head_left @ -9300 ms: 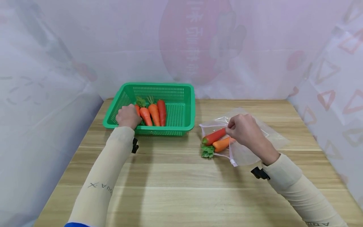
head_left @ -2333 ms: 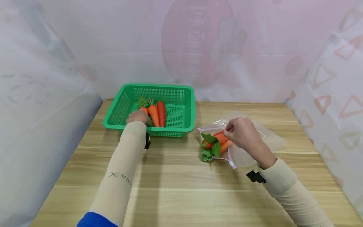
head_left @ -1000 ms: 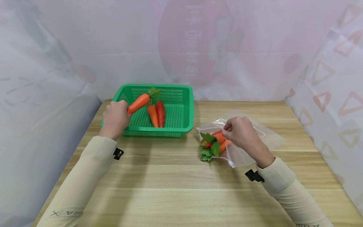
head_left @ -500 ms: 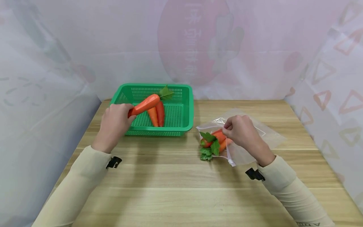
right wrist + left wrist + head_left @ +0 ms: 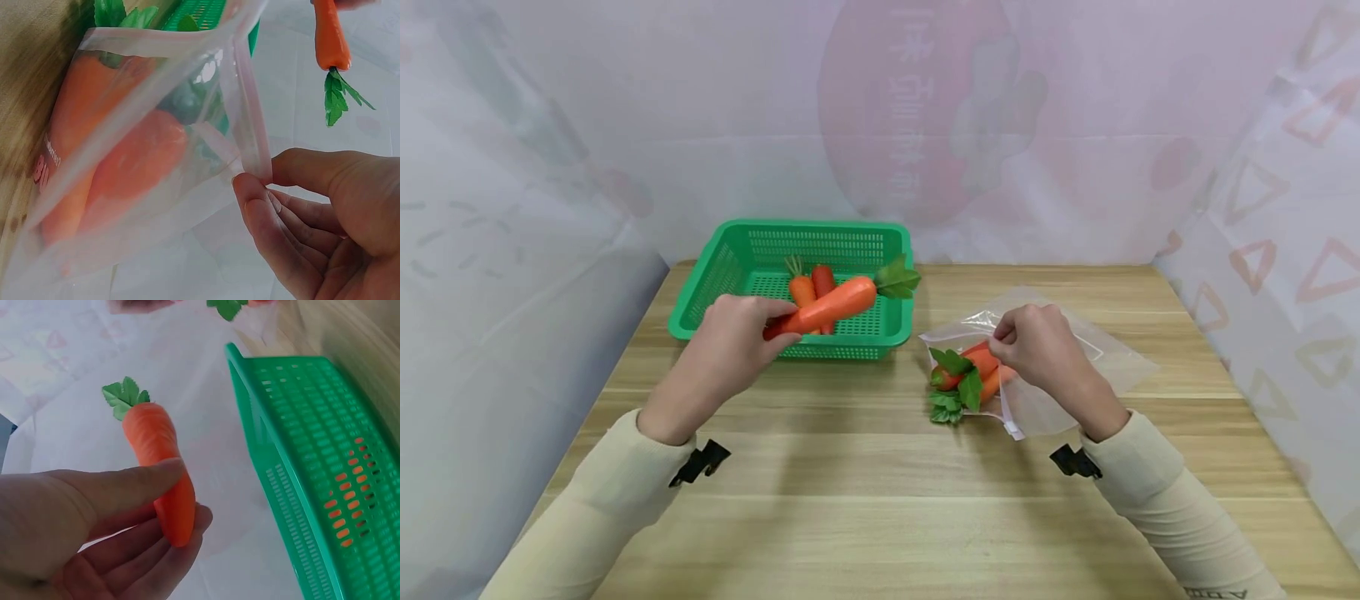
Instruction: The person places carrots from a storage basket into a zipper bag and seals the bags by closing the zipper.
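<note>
My left hand (image 5: 726,350) grips an orange carrot (image 5: 835,305) by its narrow end, thumb on one side and fingers on the other. The carrot's green leaves (image 5: 898,279) point right, above the basket's front right corner. To the right, my right hand (image 5: 1037,346) pinches the upper edge of a clear zip bag (image 5: 1120,358), lifting its mouth. Several carrots (image 5: 131,169) lie inside the bag, and green leaves (image 5: 109,12) stick out of its opening. Behind my left hand, two carrots (image 5: 802,291) remain in the green basket (image 5: 895,333).
The basket stands at the back left of the wooden table (image 5: 880,533). White printed cloth (image 5: 760,117) closes off the back and both sides. A zip slider (image 5: 1013,430) sits at the near corner of the bag's mouth.
My left hand has picked a leafy carrot out of the basket and swung it rightward and nearer. Another carrot joined the bag earlier. My right hand keeps pinching the bag edge.
</note>
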`<action>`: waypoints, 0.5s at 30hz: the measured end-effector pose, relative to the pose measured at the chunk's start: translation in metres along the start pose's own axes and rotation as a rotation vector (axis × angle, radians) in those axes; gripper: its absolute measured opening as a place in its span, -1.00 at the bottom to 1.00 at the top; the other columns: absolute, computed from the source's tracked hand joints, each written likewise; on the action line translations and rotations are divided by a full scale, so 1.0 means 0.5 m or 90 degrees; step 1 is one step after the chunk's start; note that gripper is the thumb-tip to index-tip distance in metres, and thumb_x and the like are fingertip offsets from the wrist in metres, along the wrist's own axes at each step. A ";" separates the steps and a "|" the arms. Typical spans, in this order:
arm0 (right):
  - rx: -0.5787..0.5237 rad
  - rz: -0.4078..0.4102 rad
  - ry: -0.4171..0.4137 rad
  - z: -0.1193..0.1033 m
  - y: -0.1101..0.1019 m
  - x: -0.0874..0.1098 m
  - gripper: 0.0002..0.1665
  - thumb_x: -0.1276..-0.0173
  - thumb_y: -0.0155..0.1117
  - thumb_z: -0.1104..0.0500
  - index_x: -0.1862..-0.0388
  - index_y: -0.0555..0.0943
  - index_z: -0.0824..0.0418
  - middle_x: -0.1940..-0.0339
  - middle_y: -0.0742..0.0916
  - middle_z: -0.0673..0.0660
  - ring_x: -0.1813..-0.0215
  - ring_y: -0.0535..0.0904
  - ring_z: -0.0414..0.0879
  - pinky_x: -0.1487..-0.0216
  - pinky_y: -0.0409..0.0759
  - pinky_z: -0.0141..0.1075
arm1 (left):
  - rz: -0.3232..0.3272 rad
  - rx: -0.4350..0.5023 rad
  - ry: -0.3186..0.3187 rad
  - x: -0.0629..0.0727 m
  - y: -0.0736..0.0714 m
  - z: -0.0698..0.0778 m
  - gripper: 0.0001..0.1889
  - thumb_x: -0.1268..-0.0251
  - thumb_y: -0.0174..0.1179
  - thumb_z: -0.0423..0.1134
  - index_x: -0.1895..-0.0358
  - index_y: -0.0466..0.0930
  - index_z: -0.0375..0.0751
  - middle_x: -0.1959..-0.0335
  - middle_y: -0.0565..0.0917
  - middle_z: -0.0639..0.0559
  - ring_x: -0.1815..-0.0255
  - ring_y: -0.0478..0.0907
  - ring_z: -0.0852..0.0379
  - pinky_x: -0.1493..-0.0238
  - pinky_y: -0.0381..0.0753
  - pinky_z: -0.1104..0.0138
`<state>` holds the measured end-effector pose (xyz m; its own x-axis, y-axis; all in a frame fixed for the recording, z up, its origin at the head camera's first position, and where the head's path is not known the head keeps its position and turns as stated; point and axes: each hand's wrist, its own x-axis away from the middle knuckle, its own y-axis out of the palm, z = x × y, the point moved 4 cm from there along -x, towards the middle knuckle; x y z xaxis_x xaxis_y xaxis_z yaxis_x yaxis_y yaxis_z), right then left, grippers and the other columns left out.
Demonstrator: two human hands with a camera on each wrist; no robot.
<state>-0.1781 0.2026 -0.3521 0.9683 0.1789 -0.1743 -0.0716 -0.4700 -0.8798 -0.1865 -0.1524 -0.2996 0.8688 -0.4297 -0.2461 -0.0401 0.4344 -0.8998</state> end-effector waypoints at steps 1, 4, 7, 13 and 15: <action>-0.002 0.000 0.000 0.000 0.000 0.000 -0.87 -0.34 0.41 0.31 0.40 0.79 0.33 0.45 0.85 0.21 0.44 0.79 -0.06 0.44 0.73 -0.24 | -0.009 0.007 0.004 0.002 0.003 0.004 -0.65 -0.24 0.52 -0.35 -0.09 0.79 -0.35 0.19 0.83 -0.23 0.37 0.69 0.01 0.32 0.73 0.15; -0.007 -0.003 0.001 0.001 0.001 0.000 -0.87 -0.34 0.41 0.31 0.39 0.79 0.34 0.44 0.85 0.22 0.43 0.79 -0.06 0.43 0.74 -0.23 | -0.030 0.015 0.016 0.007 0.012 0.017 -0.68 -0.21 0.55 -0.35 -0.03 0.81 -0.31 0.24 0.84 -0.17 0.36 0.69 0.03 0.30 0.71 0.19; -0.008 -0.004 0.001 0.002 0.001 0.000 -0.87 -0.35 0.41 0.31 0.39 0.79 0.34 0.44 0.85 0.22 0.43 0.80 -0.05 0.43 0.74 -0.23 | -0.051 0.023 0.027 0.012 0.023 0.029 -0.73 -0.18 0.56 -0.34 0.04 0.84 -0.27 0.33 0.81 -0.08 0.40 0.64 0.10 0.33 0.66 0.25; -0.005 -0.003 0.002 0.002 0.001 -0.001 -0.87 -0.35 0.42 0.30 0.38 0.80 0.34 0.44 0.85 0.22 0.44 0.80 -0.05 0.44 0.73 -0.22 | -0.086 0.047 0.060 0.020 0.051 0.052 -0.78 -0.19 0.56 -0.34 0.10 0.85 -0.24 0.37 0.81 0.00 0.42 0.62 0.20 0.34 0.65 0.32; -0.004 -0.003 0.003 0.002 0.001 -0.001 -0.87 -0.35 0.42 0.30 0.38 0.80 0.33 0.44 0.85 0.22 0.44 0.80 -0.05 0.43 0.73 -0.22 | -0.091 0.053 0.071 0.022 0.063 0.057 -0.80 -0.20 0.55 -0.35 0.11 0.85 -0.22 0.37 0.81 0.02 0.43 0.60 0.22 0.34 0.64 0.32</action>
<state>-0.1788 0.2030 -0.3530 0.9696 0.1772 -0.1688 -0.0662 -0.4745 -0.8778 -0.1643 -0.1208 -0.3202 0.8023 -0.5751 -0.1600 0.1252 0.4242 -0.8969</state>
